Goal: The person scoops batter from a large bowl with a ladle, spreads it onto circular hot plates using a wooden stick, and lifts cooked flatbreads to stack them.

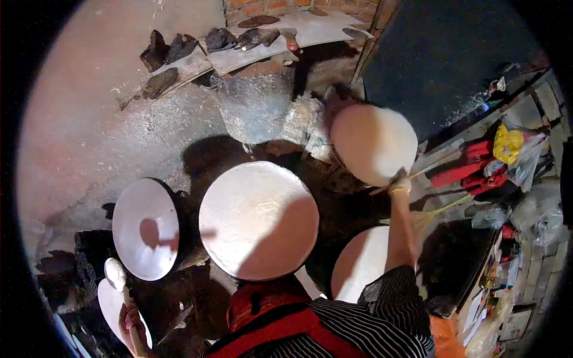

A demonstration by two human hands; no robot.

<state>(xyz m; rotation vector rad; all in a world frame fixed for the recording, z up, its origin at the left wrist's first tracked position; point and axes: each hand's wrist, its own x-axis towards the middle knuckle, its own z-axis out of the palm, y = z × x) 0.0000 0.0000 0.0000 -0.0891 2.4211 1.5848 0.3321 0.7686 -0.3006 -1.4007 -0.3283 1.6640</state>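
My left hand (pixel 130 321) grasps the ladle (pixel 115 274), probably light and stiff, best held by its handle (pixel 126 297); my right hand's (pixel 400 181) grip I can't make out.

smooth matt pale disc (pixel 371 143), white-coated ladle (pixel 114 274), striped cloth sleeve (pixel 388 298), glossy clear plastic bag (pixel 537 212), rough brick wall (pixel 262 8)

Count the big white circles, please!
5: centre circle, left circle, lower-left circle, lower-right circle, upper-right circle near the right hand. Others may be hidden.
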